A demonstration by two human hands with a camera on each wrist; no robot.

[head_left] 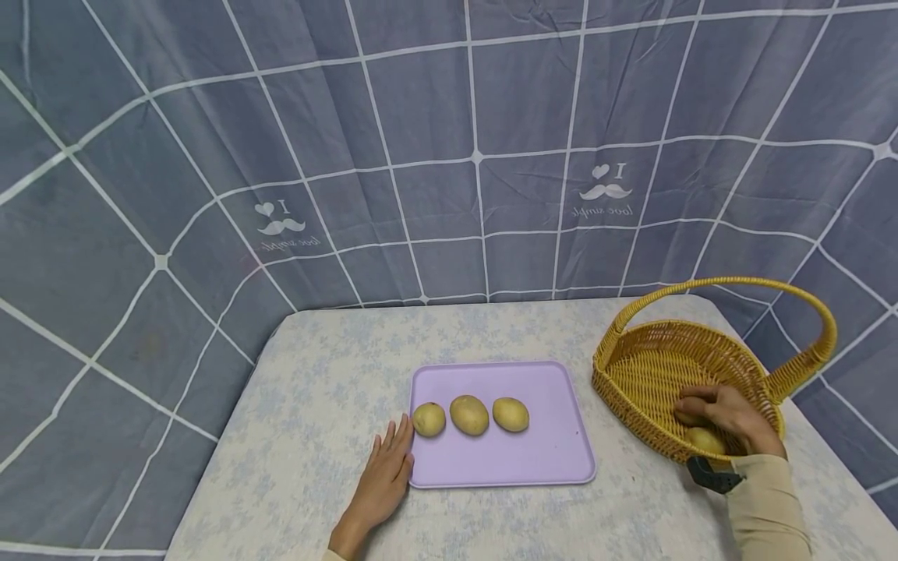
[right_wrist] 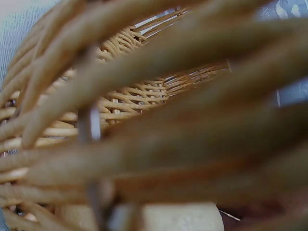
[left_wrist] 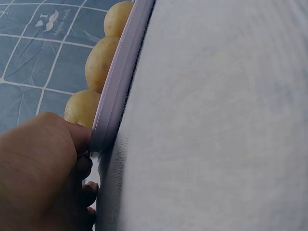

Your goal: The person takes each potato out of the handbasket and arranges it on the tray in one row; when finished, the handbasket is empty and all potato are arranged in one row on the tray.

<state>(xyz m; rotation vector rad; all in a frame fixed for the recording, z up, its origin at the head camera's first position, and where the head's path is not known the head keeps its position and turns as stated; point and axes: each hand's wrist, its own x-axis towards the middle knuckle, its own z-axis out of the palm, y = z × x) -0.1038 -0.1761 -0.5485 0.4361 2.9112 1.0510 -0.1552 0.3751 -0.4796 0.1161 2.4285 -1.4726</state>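
My left hand (head_left: 384, 475) lies at the left edge of a lilac tray (head_left: 501, 463), its fingers extended and its thumb against the rim in the left wrist view. Three potatoes, a round one (head_left: 429, 419), a larger one (head_left: 469, 414) and an oval one (head_left: 510, 414), form a row on the tray. My right hand (head_left: 726, 413) reaches down into a yellow wicker basket (head_left: 648, 382), fingers bent. Beneath it, by the near wall, sits another potato (head_left: 705, 441), partly covered; I cannot tell if the fingers grip it. Blurred wicker fills most of the right wrist view.
The basket's tall arched handle (head_left: 730, 280) rises over the right hand. A pale floral cloth (head_left: 337, 366) covers the table. Behind and beside it hangs a grey-blue curtain (head_left: 435, 202) with white grid lines.
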